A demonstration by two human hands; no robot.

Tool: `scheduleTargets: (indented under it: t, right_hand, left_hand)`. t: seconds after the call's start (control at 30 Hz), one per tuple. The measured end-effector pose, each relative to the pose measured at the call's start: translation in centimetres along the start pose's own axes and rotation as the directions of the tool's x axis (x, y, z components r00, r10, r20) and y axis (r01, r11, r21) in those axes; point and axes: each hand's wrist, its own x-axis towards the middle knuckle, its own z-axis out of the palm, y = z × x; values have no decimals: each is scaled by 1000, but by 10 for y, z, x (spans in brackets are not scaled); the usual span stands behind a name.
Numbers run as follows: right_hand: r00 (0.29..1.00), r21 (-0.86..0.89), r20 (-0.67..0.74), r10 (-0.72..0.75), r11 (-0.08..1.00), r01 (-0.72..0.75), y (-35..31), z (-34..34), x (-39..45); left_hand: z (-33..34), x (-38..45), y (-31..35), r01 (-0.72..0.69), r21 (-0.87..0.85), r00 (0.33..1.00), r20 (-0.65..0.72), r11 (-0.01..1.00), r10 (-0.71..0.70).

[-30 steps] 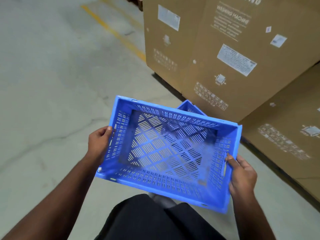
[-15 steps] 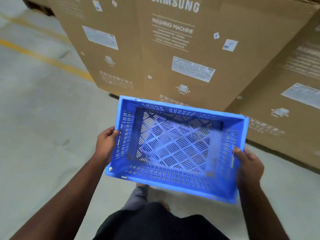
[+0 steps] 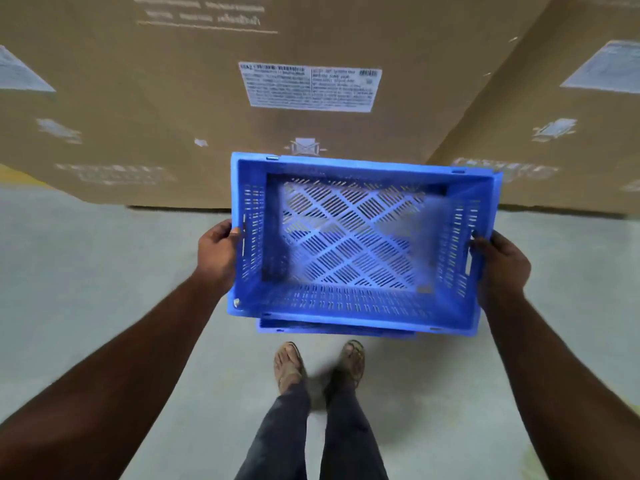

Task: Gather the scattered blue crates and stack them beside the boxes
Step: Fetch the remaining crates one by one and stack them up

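Note:
I hold an empty blue slotted crate [image 3: 349, 244] level in front of me, open side up. My left hand [image 3: 218, 252] grips its left short wall and my right hand [image 3: 502, 265] grips its right short wall at the handle slot. Directly under it, a strip of a second blue crate [image 3: 332, 328] shows below the near edge; the rest of that crate is hidden. Both sit right in front of the big cardboard boxes [image 3: 173, 109].
Tall brown cardboard boxes with white labels [image 3: 310, 85] fill the view ahead, a second one angled at the right [image 3: 571, 116]. Grey concrete floor [image 3: 86, 278] stretches left and right. My feet in sandals [image 3: 318, 365] stand just behind the crates.
I have turned and stepped up to face the boxes square on. The held crate has come level and now hangs over a second crate by the boxes. My arms are stretched out further.

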Motion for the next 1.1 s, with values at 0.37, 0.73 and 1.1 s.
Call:
scheduleTargets:
  t: [0.37,0.73,1.1]
  right_hand:
    - [995,-183,84,55,982,-39,105,34,102]
    - [988,-712,153,-9,693,117,126,32,81]
    - [992,-849,127,-13,516,116,119,44,57]
  left_hand:
    - [32,81,-80,19,107,998,-59,994,-13]
    - [16,97,-91,-175,433,976,195,884,98]
    - [-16,121,-111,-274,646,952,287,713,106]
